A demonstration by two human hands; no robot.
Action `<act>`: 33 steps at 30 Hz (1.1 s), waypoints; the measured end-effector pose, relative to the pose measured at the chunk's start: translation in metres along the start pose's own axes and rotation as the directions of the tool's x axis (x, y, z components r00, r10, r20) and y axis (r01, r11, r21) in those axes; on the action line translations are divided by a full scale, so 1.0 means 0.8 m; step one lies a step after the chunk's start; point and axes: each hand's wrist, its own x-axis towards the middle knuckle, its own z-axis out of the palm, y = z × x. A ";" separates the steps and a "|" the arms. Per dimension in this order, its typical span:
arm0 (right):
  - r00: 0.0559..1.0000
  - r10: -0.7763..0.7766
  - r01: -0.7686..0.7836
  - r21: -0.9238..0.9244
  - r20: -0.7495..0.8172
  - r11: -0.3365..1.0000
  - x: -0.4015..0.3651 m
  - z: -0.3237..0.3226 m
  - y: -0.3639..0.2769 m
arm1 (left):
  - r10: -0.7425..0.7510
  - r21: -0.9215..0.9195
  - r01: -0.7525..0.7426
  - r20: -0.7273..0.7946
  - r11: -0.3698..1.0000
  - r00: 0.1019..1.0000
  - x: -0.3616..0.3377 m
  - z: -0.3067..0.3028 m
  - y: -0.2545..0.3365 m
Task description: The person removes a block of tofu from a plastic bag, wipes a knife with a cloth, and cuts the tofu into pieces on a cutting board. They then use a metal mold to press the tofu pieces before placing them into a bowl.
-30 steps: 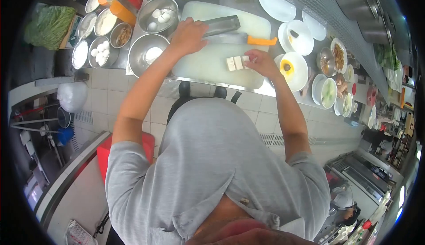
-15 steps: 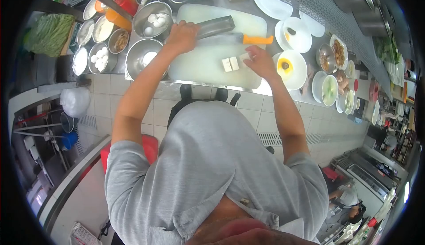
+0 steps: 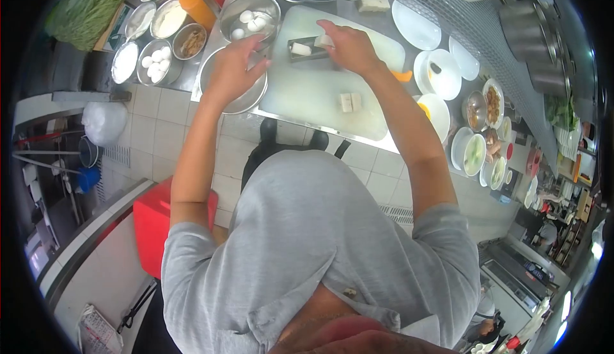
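A white block (image 3: 324,40) is pinched in the right hand's (image 3: 348,48) grip over the metal tray (image 3: 312,57) on the cutting board (image 3: 307,92), while the left hand (image 3: 230,69) is held open above a steel bowl (image 3: 252,96).

My right hand (image 3: 348,48) pinches a small white block (image 3: 323,40) over the narrow metal tray (image 3: 291,42) on the far side of the cutting board (image 3: 300,92). Another block (image 3: 300,49) lies inside; two cut pieces (image 3: 350,102) sit touching, nearer, right.
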 end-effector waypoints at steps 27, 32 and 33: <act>0.820 0.467 -0.571 0.520 0.330 0.635 -0.202 0.050 0.050 | 0.000 -0.067 0.007 0.100 0.998 0.995 -0.028 -0.012 0.018; 0.768 0.535 -0.590 0.714 0.353 0.376 -0.212 0.046 0.048 | 0.014 -0.096 -0.003 0.114 0.995 0.993 -0.023 -0.005 0.037; 0.752 0.548 -0.614 0.692 0.366 0.380 -0.211 0.046 0.048 | 0.016 -0.098 -0.004 0.116 0.995 0.993 -0.024 -0.004 0.038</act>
